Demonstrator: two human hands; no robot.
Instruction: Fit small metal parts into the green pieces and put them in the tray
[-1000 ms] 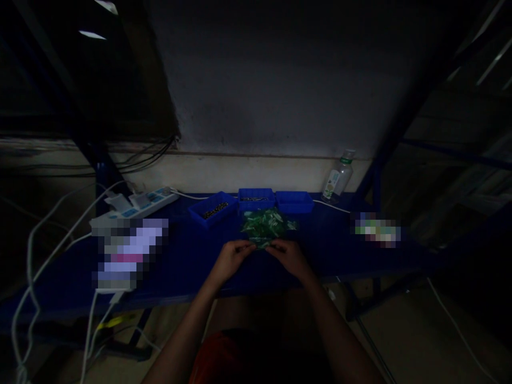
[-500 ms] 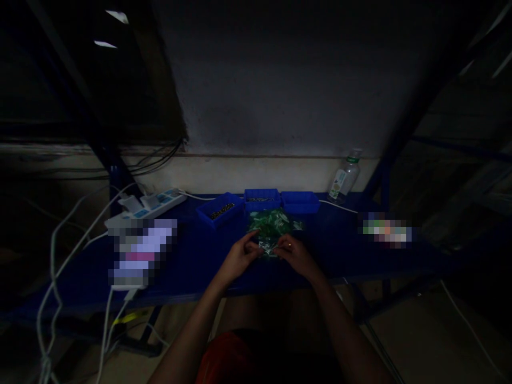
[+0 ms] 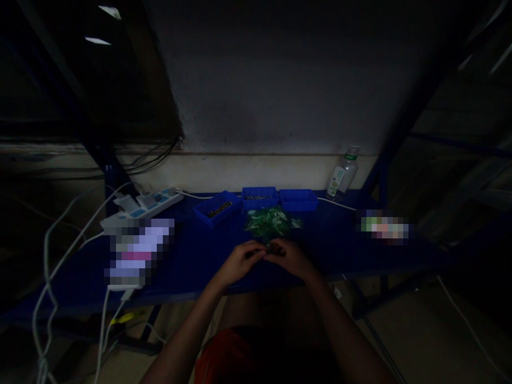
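My left hand (image 3: pixel 245 260) and my right hand (image 3: pixel 288 257) meet above the near part of the blue table, fingertips pinched together. Between them is a small plastic bag (image 3: pixel 270 248), mostly covered by the fingers; its contents, if any, cannot be made out in the dim light. Just beyond my fingers lies a loose heap of shiny green plastic bags (image 3: pixel 272 221).
Behind the heap stand a blue bin of small metal parts (image 3: pixel 208 214), a second blue bin with thin metal pieces (image 3: pixel 260 202) and a third blue bin (image 3: pixel 298 205). A bottle (image 3: pixel 343 176) leans rear right; a power strip (image 3: pixel 144 210) with white cables lies left on the table (image 3: pixel 192 256).
My hands have come together, the fingertips now touching where a gap showed the clear bag before. The bag is now gathered between them. The view has shifted slightly.
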